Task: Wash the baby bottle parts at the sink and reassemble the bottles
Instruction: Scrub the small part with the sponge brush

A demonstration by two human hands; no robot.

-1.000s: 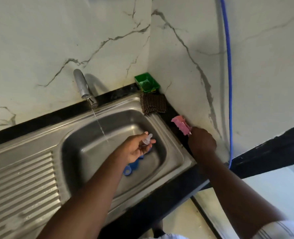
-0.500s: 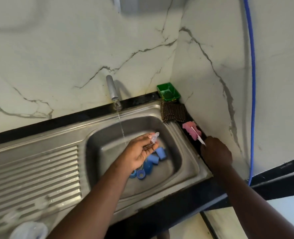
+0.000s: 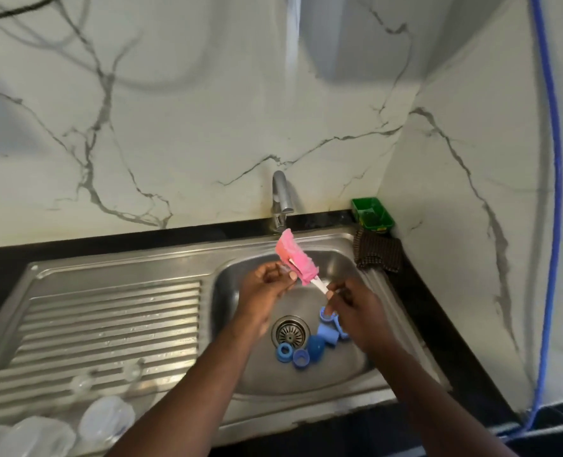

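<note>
Scrubbing step: pink sponge brush (image 3: 294,258) meets a small clear part (image 3: 285,270) above the sink (image 3: 125,268).
The left hand (image 3: 266,287) has its grip pinching the clear piece, too blurred to name; the right hand (image 3: 356,305) has its grip pinching the brush's white handle. Blue rings and caps (image 3: 315,347) wait at 4 o'clock of the drain (image 3: 289,334) — next, likely, work the sponge head against the piece.

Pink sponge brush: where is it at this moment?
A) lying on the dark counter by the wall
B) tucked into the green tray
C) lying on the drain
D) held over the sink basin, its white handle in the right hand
D: the right hand pinches the white handle of the pink sponge brush, holding it above the sink basin, beside the left hand, which pinches a small clear part.
</note>
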